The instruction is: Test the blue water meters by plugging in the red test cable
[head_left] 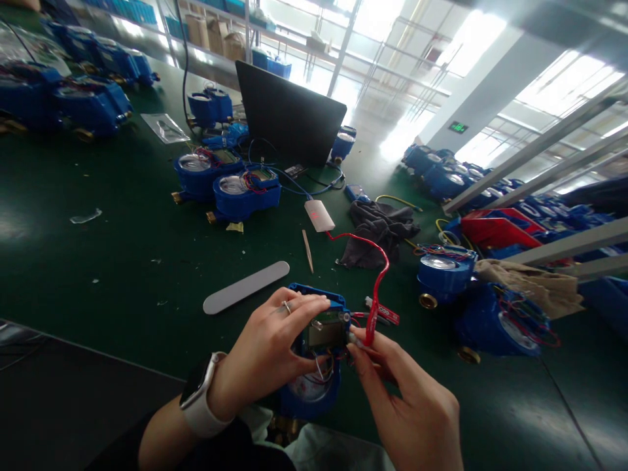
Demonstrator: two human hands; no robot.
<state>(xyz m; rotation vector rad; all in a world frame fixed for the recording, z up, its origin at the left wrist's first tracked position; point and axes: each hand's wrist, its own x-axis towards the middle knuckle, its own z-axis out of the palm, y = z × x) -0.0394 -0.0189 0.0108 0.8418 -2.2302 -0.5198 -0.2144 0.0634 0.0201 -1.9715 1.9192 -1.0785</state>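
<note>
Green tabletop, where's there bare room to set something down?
Left: between the grey bar and plastic scrap, tabletop bare except small bits. Right: free room beside the right hand, this side of the two blue water meters by the tan cloth. Crowded: around the black panel and red cable.

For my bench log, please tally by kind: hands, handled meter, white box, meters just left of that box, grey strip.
Left hand and right hand: 2
Handled meter: 1
White box: 1
Meters just left of box: 2
Grey strip: 1
Total: 7
</note>
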